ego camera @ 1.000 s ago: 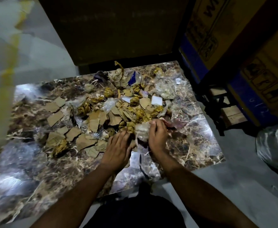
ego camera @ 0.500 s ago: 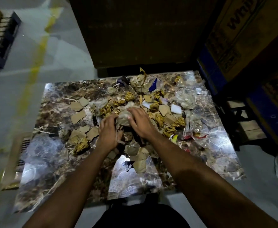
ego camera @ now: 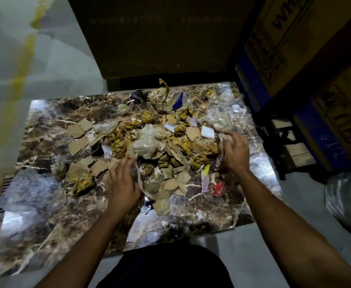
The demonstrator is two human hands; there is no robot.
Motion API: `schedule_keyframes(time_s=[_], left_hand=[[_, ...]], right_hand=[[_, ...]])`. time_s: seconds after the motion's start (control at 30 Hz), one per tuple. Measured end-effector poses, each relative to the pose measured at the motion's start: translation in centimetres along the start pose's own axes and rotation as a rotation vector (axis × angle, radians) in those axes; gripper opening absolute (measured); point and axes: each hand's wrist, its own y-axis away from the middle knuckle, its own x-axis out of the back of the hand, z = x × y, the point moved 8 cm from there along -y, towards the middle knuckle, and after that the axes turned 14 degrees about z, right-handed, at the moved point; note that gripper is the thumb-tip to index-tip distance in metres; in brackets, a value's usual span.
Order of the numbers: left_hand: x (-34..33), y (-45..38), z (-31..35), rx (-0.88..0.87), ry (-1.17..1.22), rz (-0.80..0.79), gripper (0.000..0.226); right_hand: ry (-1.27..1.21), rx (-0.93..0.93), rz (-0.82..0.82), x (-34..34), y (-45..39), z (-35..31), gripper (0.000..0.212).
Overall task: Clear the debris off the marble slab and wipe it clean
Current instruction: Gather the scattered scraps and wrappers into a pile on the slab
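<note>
Brown, white-veined marble makes up the polished slab (ego camera: 45, 221) that carries everything, and it lies with its long axis running left to right across the view. Its left third holds only a few torn brown cardboard scraps (ego camera: 78, 145) and some clear plastic film (ego camera: 31, 183) near the left edge.

Just right of those, the left hand (ego camera: 122, 183) rests at the near-left fringe of the debris heap (ego camera: 162, 142), fingers curled round a strip of clear plastic wrap (ego camera: 139, 179) that trails toward the near edge. The bulk of the heap lies farther out and to the right of this grip: crumpled gold foil balls (ego camera: 118, 146), cardboard bits and a pale wad of bunched plastic (ego camera: 147, 142) at the middle. The heap, like the slab, spreads widest from left to right, so it sits between the two hands.

Right of the middle, a yellow-and-pink wrapper (ego camera: 205, 177) points its long axis from near to far, with a red scrap (ego camera: 219, 189) just beside it. The right hand (ego camera: 235, 152) is at the heap's right fringe, fingers bent over crumpled clear plastic (ego camera: 222, 140); it appears to pinch that plastic, though blur leaves this uncertain.

My judgement is that gathering is the step in hand, with wiping not yet begun. Each hand is nearest its own side, so drawing both inward would bunch the heap.
</note>
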Motion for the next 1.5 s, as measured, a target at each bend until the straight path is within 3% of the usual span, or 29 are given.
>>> schedule_keyframes(time_s=[0.13,0.27,0.4,0.53,0.63,0.8,0.97,1.03,1.13,1.2,1.33,1.43,1.5], left_hand=[[-0.8,1.3,4.4,-0.155,-0.016,0.066,0.077],[-3.1,1.3,9.0,-0.338,0.063,-0.065,0.068],[-5.8,0.2,9.2,-0.261,0.083,-0.184,0.062],[-6.5,0.0,9.0,-0.279,0.035,-0.218,0.059],[-6.1,0.2,9.1,-0.264,0.061,-0.189,0.059],[-5.7,0.2,8.8,-0.191,0.177,-0.161,0.060],[-2.7,-0.7,10.4,-0.231,0.171,0.086,0.056],[-3.4,-1.3,10.8,-0.302,0.050,0.033,0.060],[-5.4,-2.2,10.4,-0.368,-0.119,-0.112,0.061],[-6.3,-2.6,10.2,-0.391,-0.206,-0.161,0.060],[-7.2,-2.9,9.8,-0.385,-0.298,-0.166,0.058],[-7.5,-2.8,9.9,-0.377,-0.308,-0.149,0.057],[-7.5,-2.7,10.1,-0.371,-0.301,-0.139,0.057]], right_hand=[[0.052,-0.021,-0.191,-1.0,1.6,5.1,0.047],[-0.081,-0.112,-0.252,-2.6,3.1,3.2,0.042],[-0.222,-0.212,-0.234,-4.1,4.0,-0.2,0.040],[-0.196,-0.099,-0.336,-6.4,5.4,-2.7,0.044],[-0.107,0.040,-0.376,-6.7,5.6,-3.3,0.053],[-0.196,0.194,-0.449,-5.8,7.0,-7.2,0.058],[-0.350,0.232,-0.605,-6.8,9.8,-10.9,0.065],[-0.487,0.125,-0.657,-7.2,10.0,-11.5,0.070],[-0.636,-0.060,-0.576,-6.7,7.4,-11.1,0.071],[-0.594,-0.066,-0.488,-6.1,3.9,-10.1,0.058],[-0.383,0.002,-0.235,-4.7,-6.2,-6.1,0.031],[-0.150,0.115,-0.068,-4.0,-13.7,-2.8,0.034],[0.035,0.142,-0.104,-4.7,-17.5,-0.3,0.044]])
